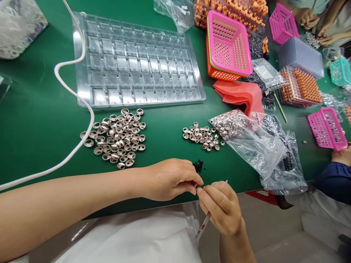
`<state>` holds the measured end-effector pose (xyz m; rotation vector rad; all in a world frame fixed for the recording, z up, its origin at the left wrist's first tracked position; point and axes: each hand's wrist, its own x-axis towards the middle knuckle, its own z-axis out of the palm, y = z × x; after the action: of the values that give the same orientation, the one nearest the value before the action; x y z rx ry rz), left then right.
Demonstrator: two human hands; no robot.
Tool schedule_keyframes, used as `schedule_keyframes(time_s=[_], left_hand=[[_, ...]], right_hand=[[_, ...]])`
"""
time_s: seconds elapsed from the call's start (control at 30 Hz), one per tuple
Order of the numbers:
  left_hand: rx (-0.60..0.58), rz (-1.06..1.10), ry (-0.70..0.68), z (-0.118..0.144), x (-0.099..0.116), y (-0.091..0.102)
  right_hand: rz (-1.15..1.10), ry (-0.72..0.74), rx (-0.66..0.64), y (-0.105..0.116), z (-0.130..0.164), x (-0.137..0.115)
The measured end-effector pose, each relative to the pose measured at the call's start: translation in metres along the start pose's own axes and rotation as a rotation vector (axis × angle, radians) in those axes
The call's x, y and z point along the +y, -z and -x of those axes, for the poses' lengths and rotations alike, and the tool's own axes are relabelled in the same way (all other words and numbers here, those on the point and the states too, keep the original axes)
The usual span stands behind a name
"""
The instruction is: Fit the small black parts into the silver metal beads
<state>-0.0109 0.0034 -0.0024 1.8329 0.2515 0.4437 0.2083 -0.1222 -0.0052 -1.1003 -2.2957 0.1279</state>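
Observation:
My left hand (175,179) is closed, pinching a small metal ring (196,186) between thumb and fingertips at the table's front edge. My right hand (222,204) is closed around tweezers (203,225), which slant down toward my lap. Its fingertips meet the ring from the other side, and the fingers partly hide it. Just beyond my left fingertips lies a little heap of tiny black parts (197,166). Farther back sits a small pile of silvery metal rings (201,136). A bigger pile of larger oval metal rings (120,137) lies beyond my left forearm.
A clear compartment tray (137,100) lies at the back, with a white cable (72,94) crossing its left side. Plastic bags (255,146), red sheets (241,93) and stacked pink baskets (248,54) stand to the right. Other people's hands (308,18) show at the far right.

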Motion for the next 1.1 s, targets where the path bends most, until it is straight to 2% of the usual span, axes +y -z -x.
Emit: schedule_keyframes(time_s=[0.27,0.6,0.87,1.1], left_hand=[[0.003,-0.001,-0.041,0.003,0.002,-0.004],[0.03,-0.001,-0.043,0.005,0.007,-0.01],[0.085,0.045,-0.065,0.005,0.008,-0.014],[0.074,0.084,-0.05,0.005,0.011,-0.011]], right_hand=[[0.007,0.088,-0.03,0.008,-0.007,-0.003],[-0.037,0.102,-0.102,0.02,-0.021,-0.007],[-0.034,0.119,-0.091,0.023,-0.024,-0.008],[-0.029,0.1,-0.097,0.029,-0.024,-0.012]])
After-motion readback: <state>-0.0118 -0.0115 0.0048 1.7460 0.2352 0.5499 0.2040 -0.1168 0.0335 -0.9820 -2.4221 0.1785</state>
